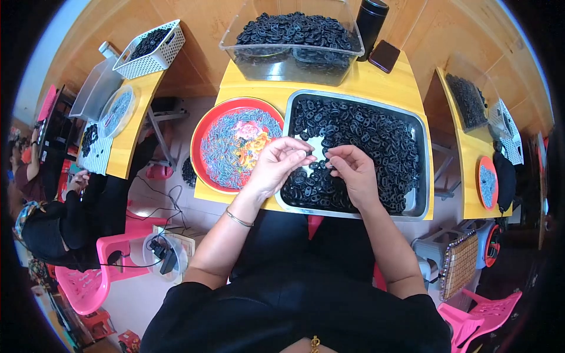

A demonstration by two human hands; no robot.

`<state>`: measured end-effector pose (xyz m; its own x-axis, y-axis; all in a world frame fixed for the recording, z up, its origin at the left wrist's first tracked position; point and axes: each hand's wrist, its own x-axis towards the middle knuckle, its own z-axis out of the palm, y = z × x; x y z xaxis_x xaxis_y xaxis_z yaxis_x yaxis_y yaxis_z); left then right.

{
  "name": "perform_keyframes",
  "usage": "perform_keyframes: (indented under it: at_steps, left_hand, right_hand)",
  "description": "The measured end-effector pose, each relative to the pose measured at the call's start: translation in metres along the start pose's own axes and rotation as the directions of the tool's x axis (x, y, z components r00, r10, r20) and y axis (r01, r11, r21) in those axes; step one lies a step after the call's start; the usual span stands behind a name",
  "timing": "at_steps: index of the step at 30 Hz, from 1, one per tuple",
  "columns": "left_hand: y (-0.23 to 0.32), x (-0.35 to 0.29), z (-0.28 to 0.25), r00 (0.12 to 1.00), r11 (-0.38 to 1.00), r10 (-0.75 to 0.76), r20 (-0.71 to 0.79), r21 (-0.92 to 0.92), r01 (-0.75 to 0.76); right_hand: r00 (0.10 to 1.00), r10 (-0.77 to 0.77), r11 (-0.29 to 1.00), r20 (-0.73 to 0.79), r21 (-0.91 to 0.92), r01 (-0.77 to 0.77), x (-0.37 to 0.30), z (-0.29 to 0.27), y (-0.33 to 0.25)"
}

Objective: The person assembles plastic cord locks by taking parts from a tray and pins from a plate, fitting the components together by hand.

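Observation:
A metal tray (428, 170) in front of me holds many small black oval pieces (376, 141) with holes in them. Over its left part, my left hand (283, 163) pinches thumb and forefinger together, a dark speck showing at the tips. My right hand (354, 175) is closed in a pinch just beside it, also above the black pieces. What sits in either pinch is too small to name. Left of the tray, partly behind my left hand, a red round tray (197, 144) with a flower print holds many thin blue-grey and reddish slivers (226, 156).
At the table's back stand a clear bin (282, 72) heaped with black pieces, a black cylinder (369, 26) and a dark flat case (385, 56). A co-worker (70, 226) sits at a left table. Pink chairs (82, 285) and cables (173, 203) are at floor level.

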<state>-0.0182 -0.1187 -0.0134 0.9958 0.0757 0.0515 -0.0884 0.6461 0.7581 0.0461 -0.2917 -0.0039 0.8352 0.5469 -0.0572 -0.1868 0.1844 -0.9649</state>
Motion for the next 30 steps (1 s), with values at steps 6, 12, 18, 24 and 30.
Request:
perform_keyframes:
  at_steps: [6,12,18,24,30]
  left_hand:
    - [-0.003,0.000,0.001,0.999,0.993,0.039,0.009,0.114,-0.040]
    - [-0.006,-0.003,-0.001,1.000,0.988,0.015,0.007,0.155,-0.016]
    - [-0.006,-0.009,0.014,0.996,0.995,0.018,-0.093,0.097,-0.009]
    - [-0.014,-0.010,0.013,0.998,0.996,-0.008,-0.069,0.092,0.014]
    - [-0.012,-0.012,0.015,0.996,0.996,-0.017,-0.088,0.084,0.025]
  right_hand:
    - [0.993,0.036,0.998,0.109,0.049,-0.041,0.000,0.000,0.003]
    - [0.989,0.058,0.998,0.133,0.020,-0.061,-0.003,-0.001,0.002]
    - [0.995,-0.024,1.000,0.094,0.014,0.023,-0.003,0.003,0.001]
    - [0.997,-0.033,0.999,0.076,-0.013,0.034,-0.003,0.001,0.004]
    - [0.988,-0.128,0.991,0.087,-0.023,0.130,-0.004,0.003,0.004]
